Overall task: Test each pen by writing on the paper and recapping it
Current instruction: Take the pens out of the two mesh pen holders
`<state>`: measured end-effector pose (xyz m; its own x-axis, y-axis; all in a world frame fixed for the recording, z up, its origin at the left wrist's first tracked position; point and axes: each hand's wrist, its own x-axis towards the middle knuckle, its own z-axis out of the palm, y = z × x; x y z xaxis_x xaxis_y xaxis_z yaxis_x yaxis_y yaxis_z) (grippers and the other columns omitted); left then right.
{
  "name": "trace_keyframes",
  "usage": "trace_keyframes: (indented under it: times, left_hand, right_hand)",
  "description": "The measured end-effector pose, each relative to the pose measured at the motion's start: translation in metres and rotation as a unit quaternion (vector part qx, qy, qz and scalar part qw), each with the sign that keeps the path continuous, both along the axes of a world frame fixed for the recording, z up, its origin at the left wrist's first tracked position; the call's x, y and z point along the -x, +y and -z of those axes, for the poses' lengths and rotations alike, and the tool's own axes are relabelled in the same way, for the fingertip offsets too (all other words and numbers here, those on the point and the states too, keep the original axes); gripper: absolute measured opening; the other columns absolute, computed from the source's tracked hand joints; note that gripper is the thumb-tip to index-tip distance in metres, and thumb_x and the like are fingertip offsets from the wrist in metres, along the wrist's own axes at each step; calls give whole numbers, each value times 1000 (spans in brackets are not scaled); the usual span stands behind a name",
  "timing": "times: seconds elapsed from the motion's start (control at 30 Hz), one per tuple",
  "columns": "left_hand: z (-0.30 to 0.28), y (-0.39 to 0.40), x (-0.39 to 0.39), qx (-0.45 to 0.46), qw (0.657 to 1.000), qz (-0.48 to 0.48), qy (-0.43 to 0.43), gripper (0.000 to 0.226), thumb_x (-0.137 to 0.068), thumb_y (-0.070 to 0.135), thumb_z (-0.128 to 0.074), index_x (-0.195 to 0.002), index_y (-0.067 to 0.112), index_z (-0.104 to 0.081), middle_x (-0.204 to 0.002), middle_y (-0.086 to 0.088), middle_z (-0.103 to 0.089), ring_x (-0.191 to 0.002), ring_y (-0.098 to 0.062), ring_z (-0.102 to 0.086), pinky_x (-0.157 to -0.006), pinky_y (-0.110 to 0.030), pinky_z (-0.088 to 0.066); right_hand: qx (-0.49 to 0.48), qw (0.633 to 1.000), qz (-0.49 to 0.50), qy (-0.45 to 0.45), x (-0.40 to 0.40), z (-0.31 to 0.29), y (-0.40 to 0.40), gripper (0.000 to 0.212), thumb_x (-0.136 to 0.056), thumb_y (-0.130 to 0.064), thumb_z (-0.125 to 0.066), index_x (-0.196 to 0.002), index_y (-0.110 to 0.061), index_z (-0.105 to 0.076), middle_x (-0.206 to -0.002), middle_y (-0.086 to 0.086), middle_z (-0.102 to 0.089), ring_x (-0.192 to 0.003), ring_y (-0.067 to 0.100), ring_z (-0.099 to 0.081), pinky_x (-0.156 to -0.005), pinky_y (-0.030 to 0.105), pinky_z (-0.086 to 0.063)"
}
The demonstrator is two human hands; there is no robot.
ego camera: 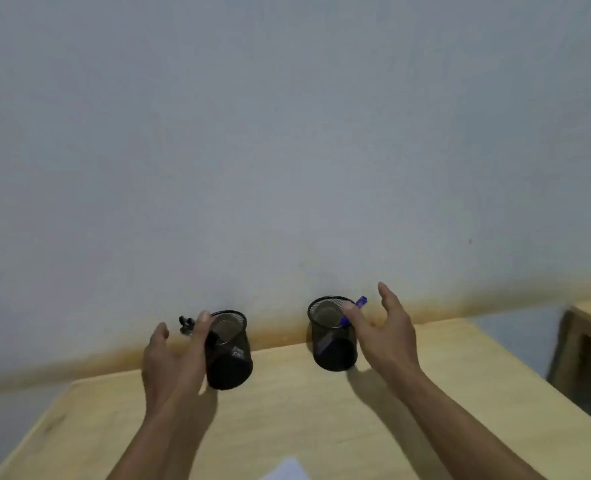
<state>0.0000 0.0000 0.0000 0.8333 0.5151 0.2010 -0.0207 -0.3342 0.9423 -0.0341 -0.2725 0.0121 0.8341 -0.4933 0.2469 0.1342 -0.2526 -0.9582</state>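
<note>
No pen is seen uncapped and no mark can be made out on the white sheet of paper (pixel 285 471), of which only a corner shows at the near edge of the pale wooden table (pixel 425 393), so the testing is judged barely begun. Two black wire-mesh pen cups are counted: the left cup (pixel 230 355), tilted, is held between the thumb and fingers of the left hand (pixel 173 358); the right cup (pixel 332 336), upright, is touched by the spread right hand (pixel 386 329). One blue capped pen (pixel 351 311) leans inside it; blurred dark pen ends (pixel 186 323) show beside the left cup, uncountable
</note>
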Motion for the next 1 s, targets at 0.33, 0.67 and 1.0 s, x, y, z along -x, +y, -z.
trace_keyframes:
  times: [0.33,0.67,1.0]
  left_hand:
    - [23,-38,-44,79,992,-50,-84,82,-65,77,-63,-128,25,-52,-134,10,-55,-133,-16,-41,-107,-44,-39]
    - [19,-40,-45,133,987,-71,-47,52,-90,56,-56,-135,33,-49,-143,-3,-42,-100,-1,-25,-92,-26,-28]
    - [-20,-24,-35,167,981,-48,-89,44,-87,62,-47,-114,34,-68,-136,3,-54,-127,-20,-48,-99,-34,-41]
  right_hand:
    - [37,999,10,-37,-43,31,7,48,-95,-40,-66,-139,-22,-60,-163,-6,-34,-148,12,-34,-104,22,-28]
    - [-8,999,-15,-51,-59,40,21,67,-101,-48,-49,-159,-22,-29,-161,3,-41,-146,17,-41,-113,29,-34]
    - [-45,996,9,-71,-42,-11,19,56,-103,-50,-45,-144,-13,-55,-109,-26,-66,-86,-13,-62,-89,29,-46]
